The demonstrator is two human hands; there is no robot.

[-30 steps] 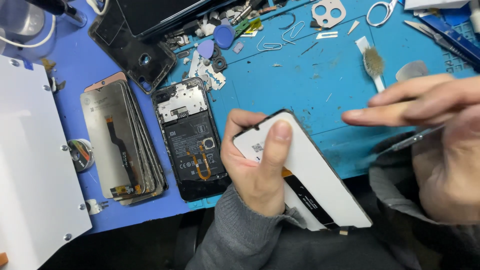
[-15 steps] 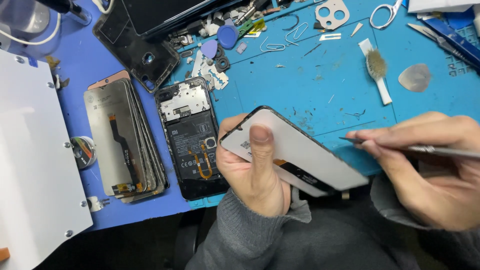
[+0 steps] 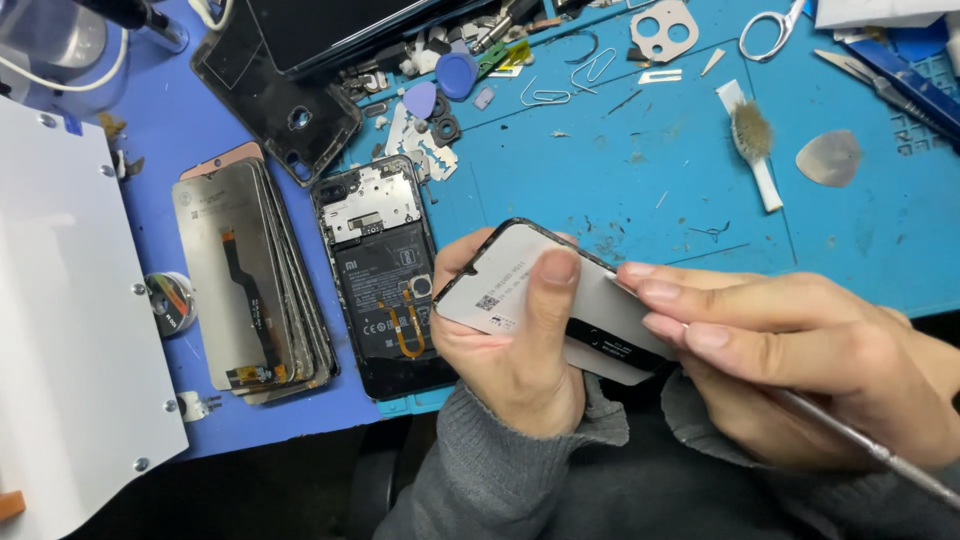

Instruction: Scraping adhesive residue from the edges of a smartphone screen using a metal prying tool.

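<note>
Blue matting covers the worktop [image 3: 640,190], above whose near edge a detached phone display panel [image 3: 520,285] is held back-side up, just over the person's lap. Left hand [image 3: 510,350]: clamped on the panel, thumb pressed flat on its pale back, fingers curled under its left end. Right hand [image 3: 790,360]: fingers drawn together, fingertips [image 3: 660,295] resting on the panel's right portion; it also grips a slim metal tool [image 3: 870,450] whose shaft runs down and to the right, its working tip hidden by the fingers. The panel's long axis runs from upper left to lower right, so its lower right end lies directly beneath the right hand, the nearer one to that edge. Just left of the hands lies an opened phone body [image 3: 385,270], and farther left a stack of display panels [image 3: 250,280]. A small brush [image 3: 752,140] and scissors [image 3: 770,22] lie well apart, toward the far side.
</note>
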